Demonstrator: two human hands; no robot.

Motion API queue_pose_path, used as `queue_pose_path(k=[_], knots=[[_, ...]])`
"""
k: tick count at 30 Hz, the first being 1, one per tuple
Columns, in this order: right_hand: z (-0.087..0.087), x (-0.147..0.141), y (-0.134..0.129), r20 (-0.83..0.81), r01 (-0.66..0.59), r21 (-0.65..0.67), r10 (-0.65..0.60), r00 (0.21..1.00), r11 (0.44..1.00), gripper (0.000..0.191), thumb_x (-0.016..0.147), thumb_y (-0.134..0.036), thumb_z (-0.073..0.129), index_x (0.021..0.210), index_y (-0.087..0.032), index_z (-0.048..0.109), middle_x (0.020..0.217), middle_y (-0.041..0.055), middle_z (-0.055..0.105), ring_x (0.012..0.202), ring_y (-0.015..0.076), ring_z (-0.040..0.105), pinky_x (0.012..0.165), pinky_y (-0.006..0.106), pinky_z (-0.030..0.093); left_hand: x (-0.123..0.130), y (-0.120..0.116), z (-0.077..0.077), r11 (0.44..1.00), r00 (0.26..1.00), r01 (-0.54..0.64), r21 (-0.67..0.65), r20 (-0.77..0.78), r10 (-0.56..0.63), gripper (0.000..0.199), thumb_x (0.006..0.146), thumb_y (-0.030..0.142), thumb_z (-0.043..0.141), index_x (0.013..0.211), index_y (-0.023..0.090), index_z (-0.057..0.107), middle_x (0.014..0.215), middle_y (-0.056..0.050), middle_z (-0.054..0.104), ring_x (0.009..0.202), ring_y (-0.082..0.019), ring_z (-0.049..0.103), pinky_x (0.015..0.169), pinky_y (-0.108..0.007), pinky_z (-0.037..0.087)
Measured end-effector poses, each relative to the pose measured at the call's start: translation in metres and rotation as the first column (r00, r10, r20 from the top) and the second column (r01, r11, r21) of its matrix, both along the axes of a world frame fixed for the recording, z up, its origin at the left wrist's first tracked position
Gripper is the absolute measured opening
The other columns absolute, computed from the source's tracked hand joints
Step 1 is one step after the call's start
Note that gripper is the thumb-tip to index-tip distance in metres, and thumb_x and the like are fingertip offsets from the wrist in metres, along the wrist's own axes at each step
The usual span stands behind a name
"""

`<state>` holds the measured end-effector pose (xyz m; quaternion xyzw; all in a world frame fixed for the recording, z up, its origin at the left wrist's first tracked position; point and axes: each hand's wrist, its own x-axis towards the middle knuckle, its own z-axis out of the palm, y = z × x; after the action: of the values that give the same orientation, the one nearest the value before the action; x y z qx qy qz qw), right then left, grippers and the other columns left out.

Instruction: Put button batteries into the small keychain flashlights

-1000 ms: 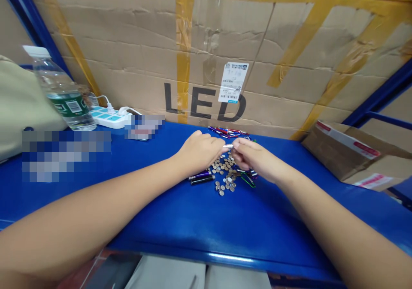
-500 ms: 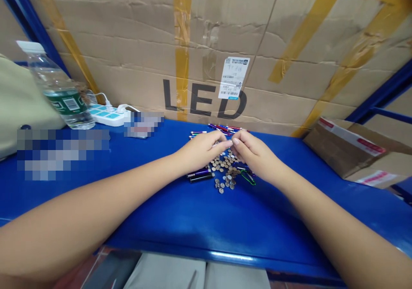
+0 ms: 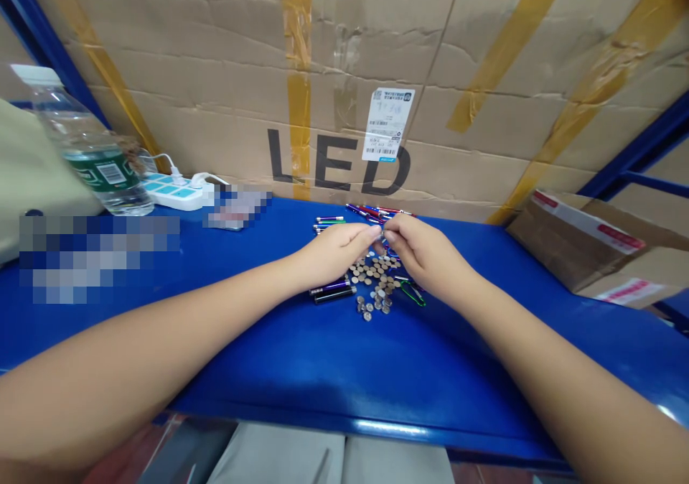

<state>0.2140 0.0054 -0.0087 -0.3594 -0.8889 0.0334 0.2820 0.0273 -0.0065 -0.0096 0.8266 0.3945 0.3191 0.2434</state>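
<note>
My left hand (image 3: 336, 254) and right hand (image 3: 425, 250) pinch a silvery bit (image 3: 382, 235) just beyond the coins (image 3: 368, 281). A second ago it showed plainly; now my fingertips mostly hide it, so I can't tell its shape. Left of the coins lies a black tube (image 3: 334, 294).
</note>
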Motion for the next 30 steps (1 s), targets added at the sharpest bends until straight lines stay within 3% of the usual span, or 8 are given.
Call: queue_pose_path(k=[3, 6, 8, 11, 14, 19, 26, 30], knots=[[0.000, 0.002, 0.001, 0.024, 0.040, -0.025, -0.039, 0.999, 0.999, 0.018, 0.096, -0.029, 0.033, 0.088, -0.021, 0.047, 0.087, 0.0061, 0.060, 0.076, 0.0187, 0.054, 0.069, 0.030, 0.040, 0.002, -0.002, -0.001, 1.000, 1.000, -0.003, 0.009, -0.016, 0.004, 0.033, 0.097, 0.032, 0.031, 0.072, 0.017, 0.047, 0.066, 0.002, 0.048, 0.062, -0.011, 0.046, 0.063, -0.024, 0.040], [0.000, 0.001, 0.001, 0.038, 0.083, -0.050, -0.081, 0.996, 0.995, 0.018, 0.096, -0.031, 0.033, 0.090, -0.021, 0.047, 0.087, 0.0062, 0.060, 0.076, 0.0192, 0.055, 0.067, 0.030, 0.039, 0.002, -0.001, -0.004, 0.999, 0.999, -0.020, 0.042, -0.045, 0.022, 0.025, 0.095, 0.032, 0.034, 0.082, 0.017, 0.050, 0.077, 0.000, 0.055, 0.070, -0.013, 0.050, 0.067, -0.024, 0.041], [0.001, 0.002, 0.002, -0.009, 0.116, -0.046, -0.117, 0.993, 0.992, 0.019, 0.096, -0.033, 0.034, 0.088, -0.022, 0.046, 0.083, 0.0052, 0.060, 0.072, 0.0185, 0.055, 0.065, 0.030, 0.039, 0.000, 0.003, -0.004, 0.997, 0.997, -0.030, 0.076, -0.064, 0.035, 0.024, 0.094, 0.032, 0.035, 0.088, 0.018, 0.053, 0.083, 0.000, 0.059, 0.075, -0.013, 0.053, 0.070, -0.025, 0.042], [0.003, 0.007, 0.006, -0.124, 0.169, -0.045, -0.173, 0.977, 0.985, 0.022, 0.096, -0.035, 0.033, 0.084, -0.022, 0.046, 0.077, 0.0038, 0.060, 0.067, 0.0177, 0.054, 0.062, 0.029, 0.038, -0.005, 0.016, 0.001, 0.990, 0.975, 0.008, 0.137, -0.219, 0.023, 0.022, 0.091, 0.029, 0.038, 0.087, 0.018, 0.057, 0.082, 0.000, 0.062, 0.074, -0.014, 0.055, 0.069, -0.026, 0.041], [0.002, 0.015, 0.015, -0.168, 0.206, -0.056, -0.213, 0.962, 0.977, 0.022, 0.096, -0.036, 0.033, 0.084, -0.022, 0.045, 0.074, 0.0035, 0.060, 0.066, 0.0184, 0.055, 0.061, 0.029, 0.037, -0.005, 0.033, 0.009, 0.987, 0.892, 0.087, 0.137, -0.451, -0.016, 0.021, 0.088, 0.028, 0.041, 0.085, 0.018, 0.060, 0.079, -0.001, 0.064, 0.069, -0.014, 0.055, 0.062, -0.025, 0.037], [-0.002, 0.030, 0.029, -0.137, 0.294, -0.028, -0.295, 0.946, 0.955, 0.021, 0.095, -0.035, 0.034, 0.081, -0.022, 0.043, 0.070, 0.0031, 0.057, 0.066, 0.0198, 0.054, 0.059, 0.029, 0.035, 0.007, 0.051, 0.018, 0.958, 0.648, 0.258, 0.122, -0.758, -0.077, 0.021, 0.084, 0.032, 0.047, 0.083, 0.023, 0.066, 0.071, -0.001, 0.065, 0.059, -0.015, 0.051, 0.055, -0.025, 0.032], [0.002, 0.035, 0.030, -0.074, 0.286, -0.070, -0.291, 0.954, 0.956, 0.019, 0.095, -0.034, 0.034, 0.083, -0.022, 0.043, 0.071, 0.0040, 0.057, 0.067, 0.0202, 0.053, 0.060, 0.030, 0.033, 0.030, 0.049, 0.030, 0.944, 0.448, 0.324, 0.063, -0.889, -0.095, 0.018, 0.082, 0.028, 0.050, 0.084, 0.027, 0.067, 0.075, 0.000, 0.068, 0.052, -0.014, 0.046, 0.051, -0.026, 0.031], [0.005, 0.034, 0.027, -0.062, 0.239, -0.086, -0.245, 0.968, 0.967, 0.019, 0.095, -0.032, 0.035, 0.083, -0.021, 0.045, 0.076, 0.0050, 0.060, 0.066, 0.0189, 0.053, 0.058, 0.029, 0.032, 0.037, 0.051, 0.035, 0.954, 0.387, 0.299, -0.028, -0.910, -0.148, 0.019, 0.081, 0.025, 0.050, 0.083, 0.026, 0.069, 0.077, -0.001, 0.069, 0.052, -0.013, 0.046, 0.053, -0.025, 0.033]])
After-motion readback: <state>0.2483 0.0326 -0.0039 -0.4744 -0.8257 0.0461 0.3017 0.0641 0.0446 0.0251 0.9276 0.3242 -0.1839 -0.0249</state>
